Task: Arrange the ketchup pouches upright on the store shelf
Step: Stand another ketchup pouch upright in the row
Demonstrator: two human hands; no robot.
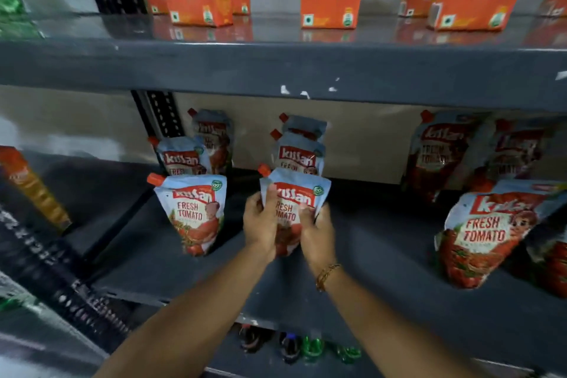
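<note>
Between the left hand (260, 221) and right hand (316, 224), both clasping its flanks, the ketchup pouch (293, 209) looks soft, bottom-heavy, best steadied low.

Dim, soft focus; edges smeared, fisheye-bent.

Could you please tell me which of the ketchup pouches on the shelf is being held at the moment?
The front pouch of the middle column: the left hand and right hand grip its sides, while all the others stand untouched.
</note>
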